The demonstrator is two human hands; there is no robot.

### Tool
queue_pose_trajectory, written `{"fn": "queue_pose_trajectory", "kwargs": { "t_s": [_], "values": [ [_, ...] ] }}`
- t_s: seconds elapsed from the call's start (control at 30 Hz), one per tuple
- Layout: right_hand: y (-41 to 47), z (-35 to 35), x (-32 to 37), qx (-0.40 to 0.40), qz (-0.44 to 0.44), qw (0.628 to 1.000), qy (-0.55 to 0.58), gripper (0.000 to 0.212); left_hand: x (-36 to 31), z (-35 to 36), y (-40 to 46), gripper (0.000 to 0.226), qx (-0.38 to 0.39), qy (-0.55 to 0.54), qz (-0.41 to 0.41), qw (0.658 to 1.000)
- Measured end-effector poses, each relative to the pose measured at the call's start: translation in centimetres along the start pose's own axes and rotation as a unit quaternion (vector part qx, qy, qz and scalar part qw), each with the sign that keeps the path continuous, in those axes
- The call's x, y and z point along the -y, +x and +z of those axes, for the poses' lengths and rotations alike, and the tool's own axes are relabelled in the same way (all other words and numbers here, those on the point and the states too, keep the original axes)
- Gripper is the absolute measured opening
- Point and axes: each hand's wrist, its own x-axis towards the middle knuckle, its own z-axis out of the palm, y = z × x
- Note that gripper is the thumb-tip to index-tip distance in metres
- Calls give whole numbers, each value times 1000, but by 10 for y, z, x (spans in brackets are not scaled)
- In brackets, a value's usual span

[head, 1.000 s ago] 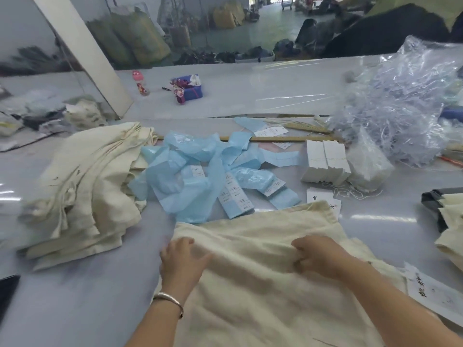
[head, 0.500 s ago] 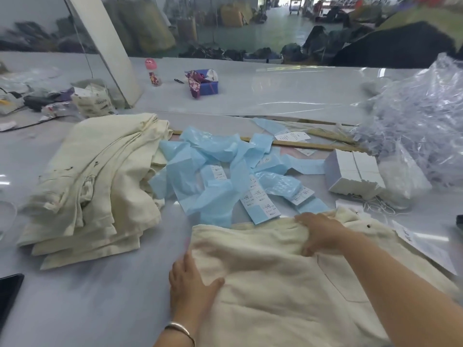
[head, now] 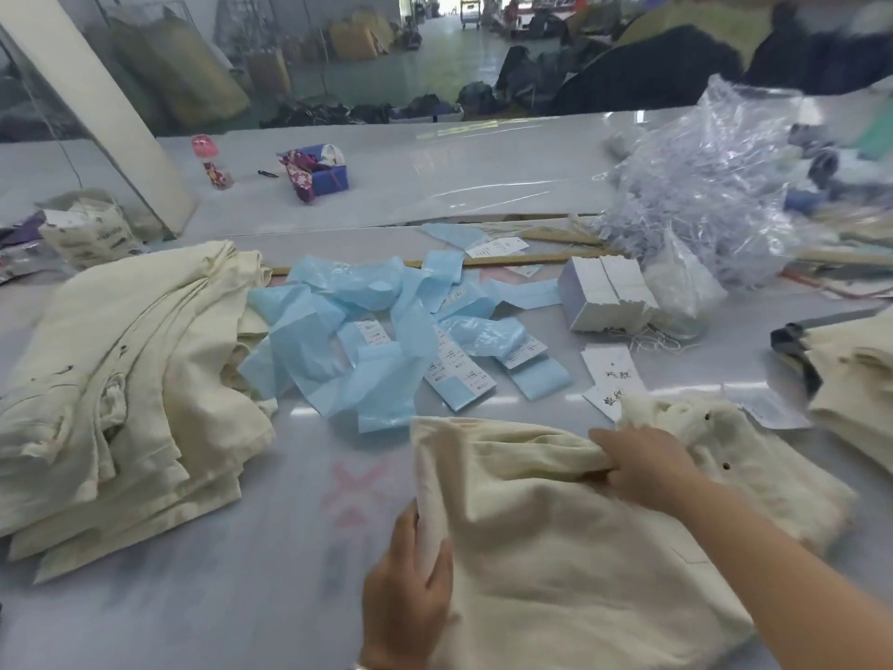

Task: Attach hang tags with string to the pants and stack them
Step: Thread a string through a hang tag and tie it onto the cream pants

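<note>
At 5 o'clock on table (head: 241, 597): cream pants (head: 580, 548), folded, flat. Soft, limp, light cloth; likely to sag, so best taken at waistband or fold edges w/ both hands. Left hand (head: 410, 587) pinching pants' left edge, thumb over fold. Right hand (head: 647, 459) curled, gripping bunched top edge. Hang tags (head: 611, 374) at 1 o'clock, partly under cloth. Done stack (head: 121, 394) at 9 o'clock. String faint, print unreadable; wrists cut off.
</note>
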Motion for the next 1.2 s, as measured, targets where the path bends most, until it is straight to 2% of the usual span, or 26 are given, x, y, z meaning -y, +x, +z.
{"fn": "queue_pose_trajectory", "kwargs": {
  "t_s": [0.07,0.17,0.27,0.4,0.5,0.57,0.67,0.8,0.83,0.9,0.97,1.03,1.1,1.2],
  "values": [
    [-40,-9,-23,-48,32,998,36,31,-26,1,5,49,3,-41,47,998],
    [-101,-34,-65,-149,92,982,71,25,-76,15,20,42,0,-102,108,989],
    [-165,-64,-104,-241,169,950,105,21,-141,40,33,37,-6,-151,163,975],
    [-250,-99,-166,-341,275,897,58,24,-242,86,42,33,34,-215,171,961],
    [-319,-124,-217,-383,336,861,11,26,-327,122,43,35,57,-248,219,942],
    [-360,-141,-249,-412,345,843,-20,21,-383,144,40,43,78,-287,242,924],
    [-404,-165,-302,-437,358,825,-21,46,-455,171,44,56,82,-333,256,904],
    [-414,-192,-370,-464,377,798,-76,54,-525,196,71,63,67,-317,289,901],
    [-404,-197,-388,-460,381,798,-78,52,-539,202,82,64,68,-306,288,905],
    [-372,-201,-432,-415,406,814,4,46,-564,222,106,63,67,-259,285,920],
    [-331,-193,-466,-319,449,829,100,42,-579,243,127,59,66,-202,292,932],
    [-297,-167,-485,-233,469,846,97,42,-580,268,137,47,79,-123,312,939],
    [-276,-133,-489,-202,436,873,83,45,-572,295,129,35,139,-72,312,937],
    [-253,-83,-476,-124,358,919,109,42,-547,338,88,29,273,-14,314,909]
  ]
}}
